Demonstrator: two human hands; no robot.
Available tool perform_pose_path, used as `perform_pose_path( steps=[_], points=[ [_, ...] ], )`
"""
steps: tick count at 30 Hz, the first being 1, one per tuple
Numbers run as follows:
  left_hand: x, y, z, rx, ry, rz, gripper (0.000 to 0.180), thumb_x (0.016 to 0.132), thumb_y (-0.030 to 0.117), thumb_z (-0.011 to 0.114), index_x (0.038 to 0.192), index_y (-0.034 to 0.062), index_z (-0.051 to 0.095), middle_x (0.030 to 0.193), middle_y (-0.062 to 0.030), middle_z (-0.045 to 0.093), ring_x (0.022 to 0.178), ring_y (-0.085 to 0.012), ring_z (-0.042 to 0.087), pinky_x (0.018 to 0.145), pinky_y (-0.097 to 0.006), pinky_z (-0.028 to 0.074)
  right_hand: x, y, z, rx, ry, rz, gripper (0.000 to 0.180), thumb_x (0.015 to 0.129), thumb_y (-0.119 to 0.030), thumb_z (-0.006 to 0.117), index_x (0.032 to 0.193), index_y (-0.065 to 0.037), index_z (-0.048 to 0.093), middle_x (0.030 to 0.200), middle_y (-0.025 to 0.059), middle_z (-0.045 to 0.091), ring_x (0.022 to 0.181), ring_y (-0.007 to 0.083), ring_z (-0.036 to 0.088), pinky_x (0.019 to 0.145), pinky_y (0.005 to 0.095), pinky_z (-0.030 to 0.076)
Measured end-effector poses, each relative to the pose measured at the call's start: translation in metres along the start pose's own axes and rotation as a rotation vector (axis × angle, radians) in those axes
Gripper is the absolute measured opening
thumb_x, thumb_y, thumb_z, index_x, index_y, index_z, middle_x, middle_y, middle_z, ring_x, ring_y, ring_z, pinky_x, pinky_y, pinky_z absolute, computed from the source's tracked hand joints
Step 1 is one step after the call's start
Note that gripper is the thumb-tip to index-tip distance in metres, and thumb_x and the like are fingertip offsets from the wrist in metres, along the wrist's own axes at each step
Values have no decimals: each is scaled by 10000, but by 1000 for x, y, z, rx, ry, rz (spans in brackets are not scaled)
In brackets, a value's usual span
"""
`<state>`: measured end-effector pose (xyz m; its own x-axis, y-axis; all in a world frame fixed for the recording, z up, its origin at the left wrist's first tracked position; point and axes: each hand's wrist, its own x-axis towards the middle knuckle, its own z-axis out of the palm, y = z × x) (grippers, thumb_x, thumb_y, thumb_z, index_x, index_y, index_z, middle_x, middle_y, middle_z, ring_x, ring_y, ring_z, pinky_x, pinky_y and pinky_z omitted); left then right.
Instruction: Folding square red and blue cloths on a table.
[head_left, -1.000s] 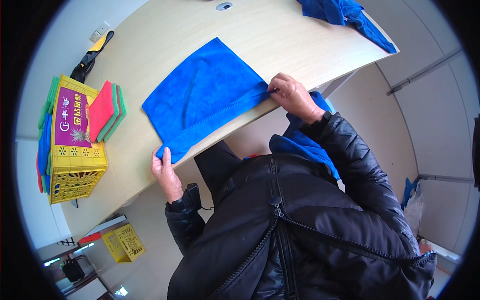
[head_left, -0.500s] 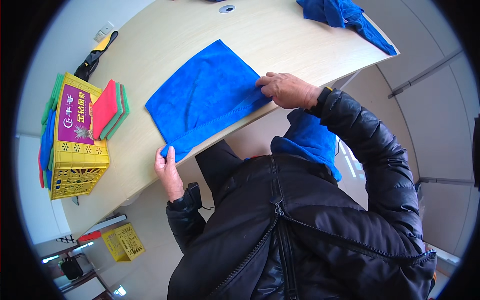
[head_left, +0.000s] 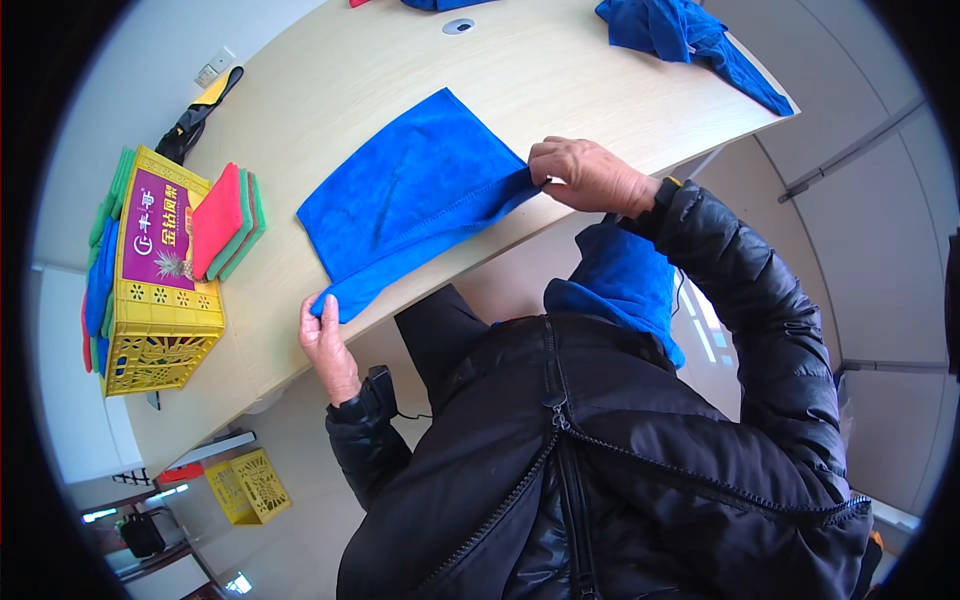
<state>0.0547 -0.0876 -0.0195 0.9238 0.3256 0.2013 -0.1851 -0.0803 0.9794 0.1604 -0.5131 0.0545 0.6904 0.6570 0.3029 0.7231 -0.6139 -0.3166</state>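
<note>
A blue cloth (head_left: 410,180) lies on the pale wooden desk, its near edge folded up in a narrow strip with a stitched seam. My left hand (head_left: 328,345) pinches the cloth's near left corner between thumb and fingers, close to the desk's front edge. At the other end of the strip, my right hand (head_left: 585,172) grips the near right corner, which is lifted slightly off the desk. Another blue cloth (head_left: 625,275) hangs at my right hip, below the desk edge.
On the desk's left stands a yellow plastic crate (head_left: 165,345) with folded red and green cloths (head_left: 225,220) over its side. A crumpled blue cloth (head_left: 665,35) lies at the far right. A black and yellow strap (head_left: 190,125) rests near the wall. Another yellow crate (head_left: 248,487) sits on the floor.
My right hand has shifted a little right and raised its corner of the cloth. My left hand has moved slightly left, still pinching its corner.
</note>
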Motion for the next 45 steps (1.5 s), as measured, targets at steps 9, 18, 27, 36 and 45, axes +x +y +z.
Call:
perform_pose_path(
  steps=[9, 18, 27, 36, 45],
  points=[
    [44, 48, -10, -204, 24, 73, 161, 1012, 161, 639, 1103, 29, 654, 1000, -15, 664, 940, -92, 608, 874, -253, 470, 22, -21, -55, 140, 127, -51, 28, 931, -33, 670, 933, -28, 643, 918, 118, 676, 857, 276, 666, 795, 368, 575],
    [86, 116, -26, -98, 42, 216, 152, 1008, 156, 641, 1119, 56, 669, 1012, 25, 665, 915, -43, 596, 814, -204, 457, 33, -51, -106, 114, 172, -83, 64, 954, -61, 663, 992, -35, 619, 907, 111, 661, 833, 263, 656, 780, 355, 569],
    [109, 210, -9, -203, 11, 446, 220, 996, 162, 662, 1190, 56, 666, 1087, -14, 681, 981, -82, 618, 903, -235, 480, 35, -76, -169, 223, 306, -102, 70, 991, -98, 643, 1054, -70, 633, 918, 95, 655, 862, 231, 658, 823, 318, 567],
    [107, 228, -14, -251, -35, 424, 273, 997, 180, 664, 1243, 63, 654, 1176, -57, 671, 1059, -128, 619, 976, -285, 477, 22, -89, -205, 130, 399, -173, 118, 988, -96, 655, 1105, -91, 645, 973, 69, 683, 894, 217, 668, 861, 330, 571],
    [88, 221, -9, -258, -48, 372, 304, 999, 197, 661, 1264, 52, 631, 1183, -55, 665, 1074, -135, 620, 974, -291, 475, 15, -98, -197, 177, 512, -188, 147, 983, -81, 657, 1130, -89, 656, 984, 66, 692, 912, 209, 677, 867, 336, 574]
  ],
)
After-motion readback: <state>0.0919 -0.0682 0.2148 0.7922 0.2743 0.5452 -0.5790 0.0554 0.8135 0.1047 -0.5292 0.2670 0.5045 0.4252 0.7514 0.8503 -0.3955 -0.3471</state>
